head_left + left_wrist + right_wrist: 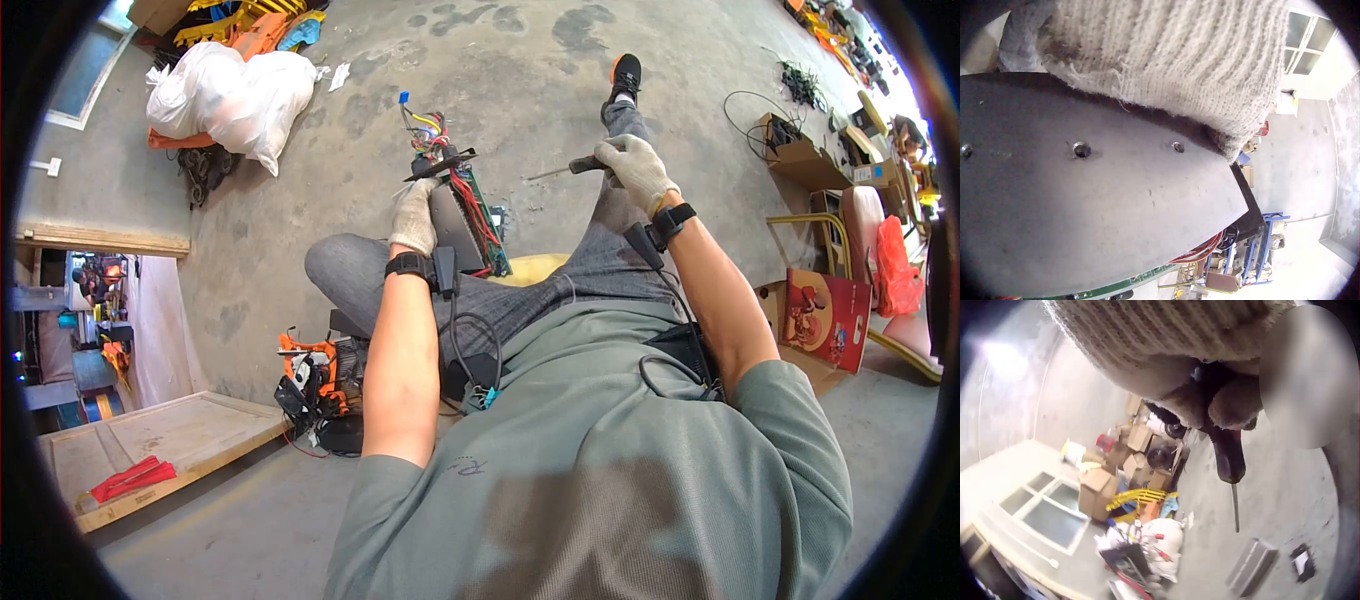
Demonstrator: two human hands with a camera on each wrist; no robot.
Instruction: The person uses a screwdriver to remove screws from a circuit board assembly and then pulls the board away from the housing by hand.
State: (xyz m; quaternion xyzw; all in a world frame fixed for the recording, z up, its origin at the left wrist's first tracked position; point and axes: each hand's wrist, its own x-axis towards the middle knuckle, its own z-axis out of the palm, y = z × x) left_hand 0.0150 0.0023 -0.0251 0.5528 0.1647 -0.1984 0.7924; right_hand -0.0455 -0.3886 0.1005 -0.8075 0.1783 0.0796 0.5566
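Note:
My left hand [413,218], in a knitted glove, grips the edge of a long metal-cased electronic unit [1097,206]. Screws dot its flat grey plate in the left wrist view. A green circuit board [490,235] and red wires [470,205] run along its side, and a black end plate [452,163] crosses its far end. Beyond that, loose wires lead to a blue connector [404,98]. Off to the right, my gloved right hand [640,172] holds a screwdriver [1230,456] by its dark handle. Its thin shaft points left toward the unit, apart from it.
The unit lies over the person's bent left leg [350,265]; the other leg stretches forward to a black shoe [626,78]. White sacks [240,100] sit at far left, orange-and-black machine parts [325,375] nearer. Cardboard boxes [805,165] and a chair [865,235] stand right.

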